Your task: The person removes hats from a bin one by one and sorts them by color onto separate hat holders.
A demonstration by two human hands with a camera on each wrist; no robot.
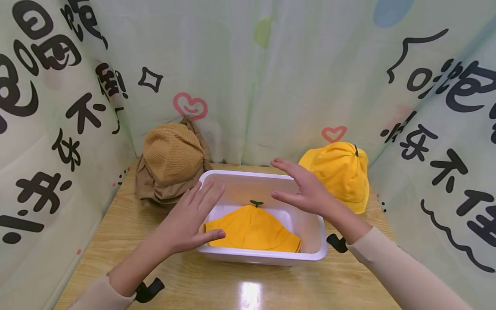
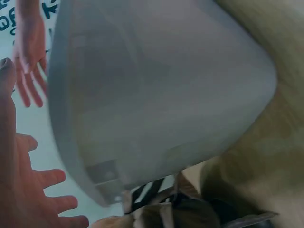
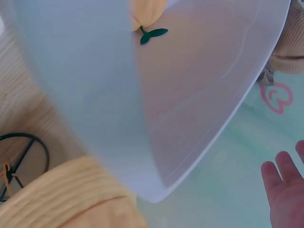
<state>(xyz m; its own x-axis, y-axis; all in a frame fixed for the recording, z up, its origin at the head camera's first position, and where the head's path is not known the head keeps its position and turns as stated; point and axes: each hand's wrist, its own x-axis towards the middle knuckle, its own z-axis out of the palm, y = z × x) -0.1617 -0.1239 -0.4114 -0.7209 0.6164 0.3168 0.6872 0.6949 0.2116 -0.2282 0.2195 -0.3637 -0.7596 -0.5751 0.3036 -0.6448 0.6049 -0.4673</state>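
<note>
A white plastic tub (image 1: 267, 255) stands on the wooden table. Inside it lies a yellow hat (image 1: 252, 230) with a small green sprout (image 1: 256, 203) on top, also seen in the right wrist view. My left hand (image 1: 191, 221) hovers over the tub's left side, fingers extended and thumb apart, holding nothing. Above the right rear rim, my right hand (image 1: 304, 189) is likewise spread, palm facing inward, with nothing in it. Both hands overlap the rim in the head view. In the left wrist view the tub's outer wall (image 2: 156, 90) fills the middle.
To the tub's left rests a knitted tan hat (image 1: 172, 148) over brown fabric (image 1: 151, 185). Behind my right hand sits a yellow cap (image 1: 341, 172). A dark wire ring (image 3: 45, 152) shows near it in the right wrist view. Printed curtains (image 1: 232, 77) surround the table (image 1: 209, 284).
</note>
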